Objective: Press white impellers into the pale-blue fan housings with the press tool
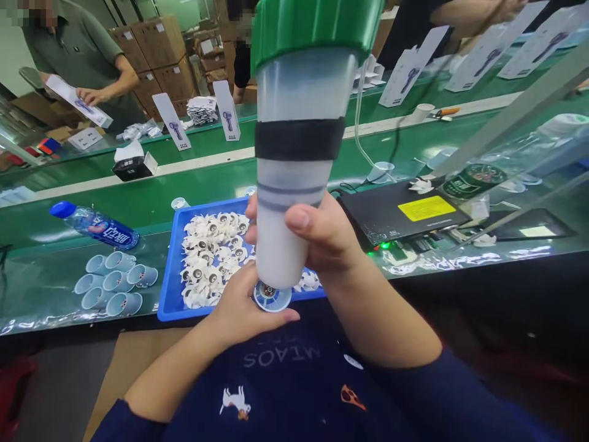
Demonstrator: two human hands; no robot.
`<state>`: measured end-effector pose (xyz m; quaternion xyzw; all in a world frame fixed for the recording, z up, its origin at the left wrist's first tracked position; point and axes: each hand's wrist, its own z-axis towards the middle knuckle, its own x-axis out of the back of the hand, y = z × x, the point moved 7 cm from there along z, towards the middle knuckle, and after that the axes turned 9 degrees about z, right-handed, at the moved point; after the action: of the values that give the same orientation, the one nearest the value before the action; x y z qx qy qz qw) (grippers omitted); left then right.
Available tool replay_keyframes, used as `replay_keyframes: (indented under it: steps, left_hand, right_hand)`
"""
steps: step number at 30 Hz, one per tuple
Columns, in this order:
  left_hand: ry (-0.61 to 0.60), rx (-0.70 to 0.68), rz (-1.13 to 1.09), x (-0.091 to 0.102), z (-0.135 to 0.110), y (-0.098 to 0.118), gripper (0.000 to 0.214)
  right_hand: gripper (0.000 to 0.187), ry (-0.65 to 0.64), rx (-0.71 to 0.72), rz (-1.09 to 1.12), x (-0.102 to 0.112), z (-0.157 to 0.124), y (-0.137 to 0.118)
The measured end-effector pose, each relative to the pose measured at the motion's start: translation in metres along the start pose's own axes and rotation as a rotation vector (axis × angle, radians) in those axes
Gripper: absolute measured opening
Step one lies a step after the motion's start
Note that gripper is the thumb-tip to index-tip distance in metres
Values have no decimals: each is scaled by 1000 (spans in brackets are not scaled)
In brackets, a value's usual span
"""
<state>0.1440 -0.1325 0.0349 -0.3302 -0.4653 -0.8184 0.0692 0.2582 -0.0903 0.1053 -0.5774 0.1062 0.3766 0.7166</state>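
Nearest me, my left hand (243,301) pinches a pale cup (275,303) between thumb and fingers, its metal centre showing, close by the tray's near edge. My right hand (331,236) is wrapped round a tube (301,140), thumb across its front; the green cap (317,27) is uppermost, the lower end over the cup. Whether the two touch, I cannot tell. In my judgement, good practice is to brace the cup firmly, align tube with cup and avoid tilt, fingertips clear of the contact. Beyond: a blue tray (173,264) of white fans (202,261); leftward on the table (43,294), loose cups (118,280). Farther, a co-worker's hand (92,96) holds a carton (69,96).
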Motion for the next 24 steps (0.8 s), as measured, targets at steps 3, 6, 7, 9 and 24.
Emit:
replay_keyframes:
  steps: [3, 6, 7, 9, 24]
  left_hand:
    - [14, 9, -29, -4, 3, 4, 43]
    - [12, 15, -44, -8, 6, 7, 42]
    - [13, 8, -48, -8, 7, 8, 41]
    - [9, -6, -55, -9, 9, 10, 39]
    - [-409, 201, -68, -18, 0, -16, 84]
  right_hand:
    - [71, 5, 11, -33, 0, -6, 0]
    - [70, 28, 24, -64, 0, -8, -1]
    - [70, 41, 28, -68, 1, -8, -2]
    - [73, 69, 22, -75, 2, -8, -3]
    - [62, 156, 25, -89, 50, -11, -12]
